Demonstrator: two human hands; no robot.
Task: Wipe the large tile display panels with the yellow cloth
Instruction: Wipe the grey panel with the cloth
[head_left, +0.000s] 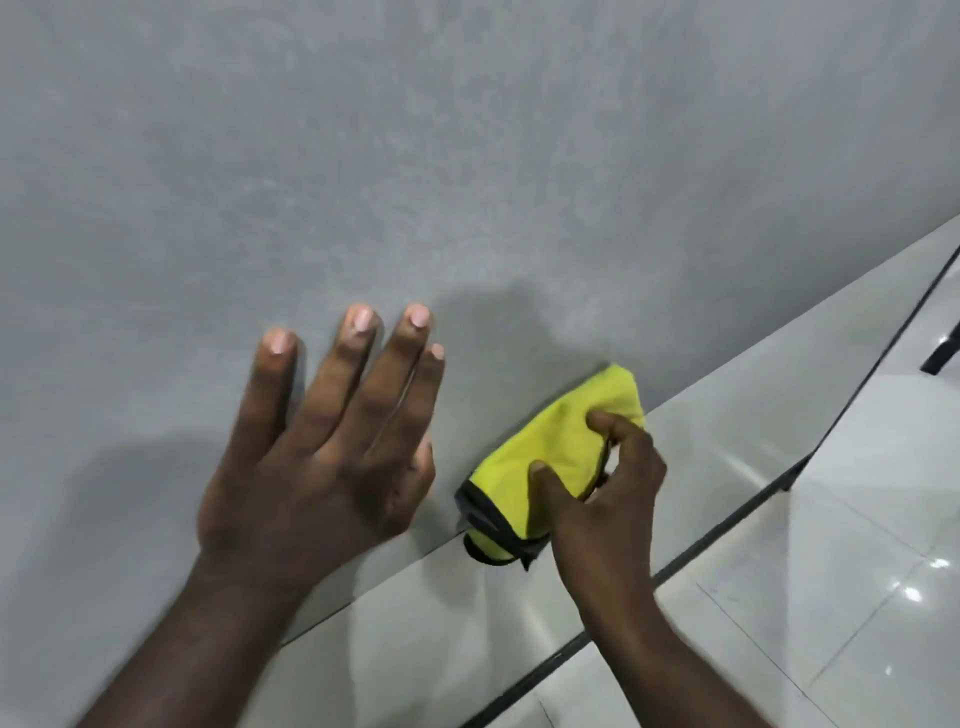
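Against the large grey tile panel (363, 156), which fills most of the view, the left hand (322, 457) is laid flat, released, with its fingers (358, 353) straight and spread and nothing held in it. A soft shadow of this hand is cast on the panel to its left.

Just to the right of it, the yellow cloth (550, 452) is grasped by the right hand (608, 499). The cloth is bunched into a folded wad, and a dark trim is seen along its lower left edge. It is pinched between the thumb (545, 483), which lies across its front, and the curled fingers behind it. The cloth is pressed at the bottom edge of the grey panel, right on the seam where that panel meets a pale glossy tile strip (753, 395); its lower end hangs over the seam onto the strip. The two hands are near each other but apart.

The pale strip is bounded on its lower right side by a thin black line (727, 525). Beyond that line, white glossy floor tiles (857, 571) are seen, with bright spots of light reflected in them. At the far right edge a dark bar (943, 353) is partly shown; what it belongs to cannot be told.
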